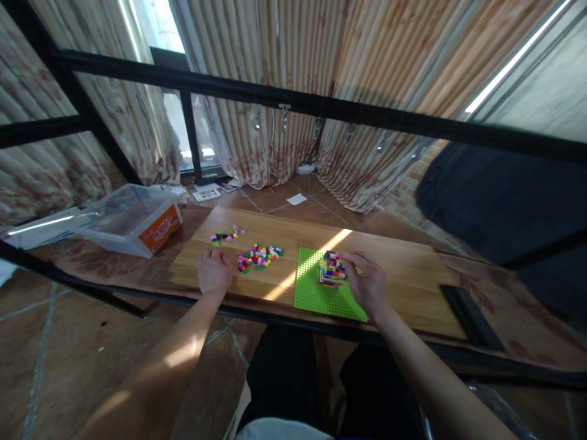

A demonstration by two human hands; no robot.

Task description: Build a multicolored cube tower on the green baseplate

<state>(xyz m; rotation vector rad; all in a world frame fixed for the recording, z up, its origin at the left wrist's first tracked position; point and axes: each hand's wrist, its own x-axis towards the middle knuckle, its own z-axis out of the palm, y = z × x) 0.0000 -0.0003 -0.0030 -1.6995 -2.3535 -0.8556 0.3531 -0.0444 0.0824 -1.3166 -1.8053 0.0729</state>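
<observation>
On a green studded baseplate (309, 293) stands a small block-like structure of multicoloured toy bricks (332, 272). My right hand (369, 284) is at its upper right side, thumb and fingers drawn together in a pinch against the top edge; whatever is between the fingertips is too small to see. My left hand (214, 272) rests on the wooden board with its fingers curled, and their tips are hidden. Just right of it lies a pile of small loose bricks (259, 258) in many colours. A smaller scatter of bricks (224, 236) lies beyond the left hand.
The wooden board (403, 263) lies on a cloth-covered table. A clear plastic box (132, 217) with an orange label stands at the left. A dark flat object (472, 318) lies at the board's right end. A black metal bar (312, 101) crosses above the table, with curtains behind.
</observation>
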